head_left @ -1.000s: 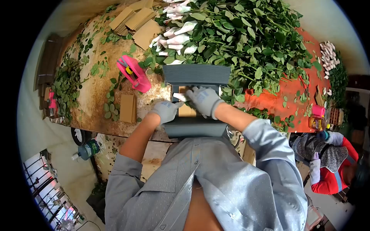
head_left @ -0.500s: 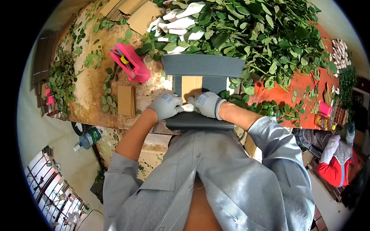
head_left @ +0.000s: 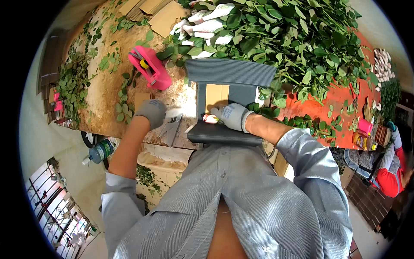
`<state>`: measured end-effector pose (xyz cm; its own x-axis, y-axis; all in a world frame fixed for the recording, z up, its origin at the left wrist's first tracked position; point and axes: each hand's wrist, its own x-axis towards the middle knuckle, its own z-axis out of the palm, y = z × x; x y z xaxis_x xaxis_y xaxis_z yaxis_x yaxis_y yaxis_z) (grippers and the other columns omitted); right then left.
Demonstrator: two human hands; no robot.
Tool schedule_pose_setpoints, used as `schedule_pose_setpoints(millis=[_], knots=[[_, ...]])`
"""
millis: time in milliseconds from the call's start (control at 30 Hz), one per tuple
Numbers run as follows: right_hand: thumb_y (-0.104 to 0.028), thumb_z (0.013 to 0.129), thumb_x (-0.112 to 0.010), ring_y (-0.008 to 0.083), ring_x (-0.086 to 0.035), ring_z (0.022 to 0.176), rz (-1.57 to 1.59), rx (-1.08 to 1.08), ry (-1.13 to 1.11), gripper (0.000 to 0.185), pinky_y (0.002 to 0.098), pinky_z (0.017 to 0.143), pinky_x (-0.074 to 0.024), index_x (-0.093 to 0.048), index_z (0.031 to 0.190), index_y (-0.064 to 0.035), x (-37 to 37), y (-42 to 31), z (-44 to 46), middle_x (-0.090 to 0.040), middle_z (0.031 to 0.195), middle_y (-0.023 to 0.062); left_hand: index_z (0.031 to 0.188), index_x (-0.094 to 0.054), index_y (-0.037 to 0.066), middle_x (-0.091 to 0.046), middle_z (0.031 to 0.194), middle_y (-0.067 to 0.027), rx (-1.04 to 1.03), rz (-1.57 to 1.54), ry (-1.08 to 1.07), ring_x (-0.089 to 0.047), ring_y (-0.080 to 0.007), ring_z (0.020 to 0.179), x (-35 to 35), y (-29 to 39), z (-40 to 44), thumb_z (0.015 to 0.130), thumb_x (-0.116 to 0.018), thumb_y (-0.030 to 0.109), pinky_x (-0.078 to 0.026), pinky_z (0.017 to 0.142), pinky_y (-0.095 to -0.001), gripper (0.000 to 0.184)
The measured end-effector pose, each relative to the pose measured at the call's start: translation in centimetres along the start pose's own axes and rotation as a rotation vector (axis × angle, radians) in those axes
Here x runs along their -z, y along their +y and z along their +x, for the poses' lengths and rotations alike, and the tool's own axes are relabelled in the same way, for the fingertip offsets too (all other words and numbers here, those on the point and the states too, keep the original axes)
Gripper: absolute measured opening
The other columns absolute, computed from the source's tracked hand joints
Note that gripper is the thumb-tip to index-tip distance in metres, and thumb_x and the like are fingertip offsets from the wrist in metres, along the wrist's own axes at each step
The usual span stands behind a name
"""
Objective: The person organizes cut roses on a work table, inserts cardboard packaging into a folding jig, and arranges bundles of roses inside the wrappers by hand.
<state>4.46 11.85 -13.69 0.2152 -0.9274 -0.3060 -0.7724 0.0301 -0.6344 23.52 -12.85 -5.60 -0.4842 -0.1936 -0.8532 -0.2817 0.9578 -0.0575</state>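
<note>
My right hand [head_left: 233, 117], in a grey-white glove, is closed at the grey ribbed stand [head_left: 230, 72]. A rose bud [head_left: 210, 118], pale with red, pokes out beside its thumb. Just beyond lies a piece of brown cardboard [head_left: 217, 94] on the stand. To the left, my gloved left hand [head_left: 152, 114] rests over the stack of small cardboard pieces [head_left: 141, 99], and its fingertips are hidden. Between the hands a grey metal tool like scissors [head_left: 173, 127] lies near the table's front edge.
A pink tape dispenser [head_left: 151, 69] stands left of the stand. Leafy stems [head_left: 293, 47] with white-wrapped heads [head_left: 209, 26] are heaped behind it. Loose leaves and cardboard sheets [head_left: 167, 19] lie on the table. A person in a red sleeve [head_left: 387, 181] is at far right.
My left hand has left the rose bud and moved left onto the cardboard stack, exposing the bud and the scissors-like tool. My right hand stays at the stand.
</note>
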Motion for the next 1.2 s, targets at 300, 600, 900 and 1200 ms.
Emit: schedule_pose_setpoints(millis=[300, 600, 900, 1200], knots=[[-0.013, 0.095, -0.052, 0.038, -0.068, 0.105, -0.048, 0.071, 0.027, 0.029, 0.0465, 0.089, -0.0539, -0.063, 0.121, -0.0074, 0.4, -0.3, 0.0, -0.069, 0.117, 0.0206, 0.138, -0.055, 0.004, -0.063, 0.127, -0.0213, -0.626, -0.642, 0.217, -0.062, -0.0365, 0.116, 3.3, 8.9, -3.5, 0.089, -0.07, 0.039, -0.048, 0.1, -0.0433, 0.063], [-0.015, 0.088, -0.062, 0.0379, -0.067, 0.109, -0.081, 0.016, 0.069, 0.028, 0.0452, 0.092, -0.0527, -0.069, 0.114, -0.0107, 3.3, -1.0, -1.9, -0.071, 0.114, 0.0165, 0.145, -0.049, 0.0, -0.057, 0.137, -0.0295, -0.688, -0.396, 0.017, -0.056, -0.043, 0.126, 2.1, 11.3, 1.1, 0.088, -0.063, 0.043, -0.044, 0.109, -0.0445, 0.073], [-0.008, 0.093, -0.059, 0.0375, -0.066, 0.098, -0.174, -0.216, 1.302, 0.025, 0.0437, 0.085, -0.0542, -0.065, 0.117, -0.0075, 22.0, 4.3, -8.2, -0.067, 0.105, 0.0199, 0.137, -0.059, 0.006, -0.066, 0.129, -0.0222, -0.553, -0.342, 0.029, -0.063, -0.0389, 0.119, 4.3, 12.3, -2.4, 0.085, -0.053, 0.026, -0.048, 0.105, -0.0438, 0.056], [-0.019, 0.094, -0.058, 0.0317, -0.065, 0.114, -0.632, -0.81, 0.657, 0.03, 0.0452, 0.094, -0.0496, -0.063, 0.121, -0.0082, 24.4, 9.5, -6.5, -0.067, 0.122, 0.015, 0.131, -0.063, 0.009, -0.07, 0.119, -0.0212, -0.533, -0.343, 0.1, -0.066, -0.0401, 0.11, 3.3, 12.1, -1.9, 0.086, -0.054, 0.03, -0.051, 0.098, -0.0463, 0.05]])
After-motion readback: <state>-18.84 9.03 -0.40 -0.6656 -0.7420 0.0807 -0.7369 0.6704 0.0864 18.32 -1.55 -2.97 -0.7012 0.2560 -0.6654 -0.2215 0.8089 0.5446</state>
